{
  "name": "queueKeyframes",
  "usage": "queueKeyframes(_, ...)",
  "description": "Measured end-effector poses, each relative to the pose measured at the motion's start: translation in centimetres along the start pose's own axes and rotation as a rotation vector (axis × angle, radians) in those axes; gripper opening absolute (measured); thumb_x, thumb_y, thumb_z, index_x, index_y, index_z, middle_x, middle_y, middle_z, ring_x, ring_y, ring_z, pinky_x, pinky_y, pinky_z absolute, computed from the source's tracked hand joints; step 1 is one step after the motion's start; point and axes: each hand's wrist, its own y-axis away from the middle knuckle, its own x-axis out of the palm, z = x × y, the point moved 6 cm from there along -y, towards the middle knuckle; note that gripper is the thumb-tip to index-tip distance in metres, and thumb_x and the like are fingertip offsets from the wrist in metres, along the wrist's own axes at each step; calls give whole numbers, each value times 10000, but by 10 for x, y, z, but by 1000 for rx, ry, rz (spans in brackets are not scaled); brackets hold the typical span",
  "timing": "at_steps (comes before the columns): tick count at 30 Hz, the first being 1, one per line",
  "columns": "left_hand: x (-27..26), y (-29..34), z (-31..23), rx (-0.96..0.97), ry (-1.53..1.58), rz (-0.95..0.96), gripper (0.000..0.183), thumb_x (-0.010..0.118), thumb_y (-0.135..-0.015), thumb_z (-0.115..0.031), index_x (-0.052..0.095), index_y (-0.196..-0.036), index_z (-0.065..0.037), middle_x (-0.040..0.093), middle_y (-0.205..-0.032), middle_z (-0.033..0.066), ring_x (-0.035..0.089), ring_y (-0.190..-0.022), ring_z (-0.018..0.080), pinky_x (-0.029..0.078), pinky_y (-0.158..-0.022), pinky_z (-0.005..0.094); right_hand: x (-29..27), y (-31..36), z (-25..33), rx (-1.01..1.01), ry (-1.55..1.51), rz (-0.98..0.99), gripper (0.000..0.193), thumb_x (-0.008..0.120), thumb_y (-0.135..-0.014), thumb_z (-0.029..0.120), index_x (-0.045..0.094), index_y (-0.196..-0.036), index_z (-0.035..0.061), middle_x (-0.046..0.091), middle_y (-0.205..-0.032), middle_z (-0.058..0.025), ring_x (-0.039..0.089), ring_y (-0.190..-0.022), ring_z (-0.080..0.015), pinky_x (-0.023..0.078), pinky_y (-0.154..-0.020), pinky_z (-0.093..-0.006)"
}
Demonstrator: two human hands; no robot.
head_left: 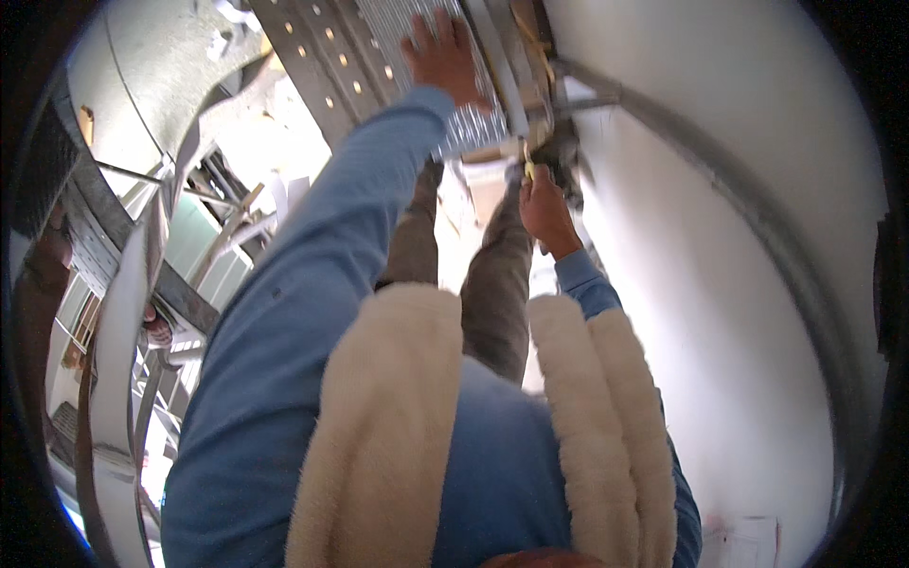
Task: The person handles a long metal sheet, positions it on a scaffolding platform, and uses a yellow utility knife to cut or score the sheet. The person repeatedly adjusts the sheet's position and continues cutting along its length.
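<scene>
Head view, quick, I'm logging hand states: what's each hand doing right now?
Left hand: open, fingers spread, flat on the silver sheet.
Right hand: closed, holding a yellow tool; its exact kind can't be told.

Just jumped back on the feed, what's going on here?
A person's left hand is spread flat on a silvery ridged piece. Their right hand grips a thin yellow tool near that piece's closest end; its exact kind is unclear. A perforated plank shows left of the piece, a white wall to the right.
</scene>
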Motion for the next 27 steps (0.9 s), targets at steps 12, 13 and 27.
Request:
queueKeyframes(12,-16,4,9,31,146,126,1543,911,-489,-704,145,-1633,-7,104,-1697,247,69,-1542,537,198,-1187,695,-71,-303,230,-450,113,-348,309,574,-943,152,647,-1103,-102,664,-1092,-368,682,-1002,-495,561,-882,-550)
queueKeyframes(13,-15,4,9,32,150,135,1541,908,-494,-705,140,-1633,-6,102,-1698,247,64,-1542,537,198,-1188,696,-73,-315,233,-352,48,-364,295,567,-939,141,674,-1066,-103,668,-1094,-373,684,-1025,-489,563,-897,-541)
queueKeyframes(27,-11,0,13,58,250,154,1519,916,-510,-693,160,-1618,21,85,-1679,283,67,-1532,554,199,-1181,724,-50,-451,252,-522,588,-205,372,507,-954,139,621,-1201,-116,668,-1156,-337,676,-1079,-461,535,-945,-524)
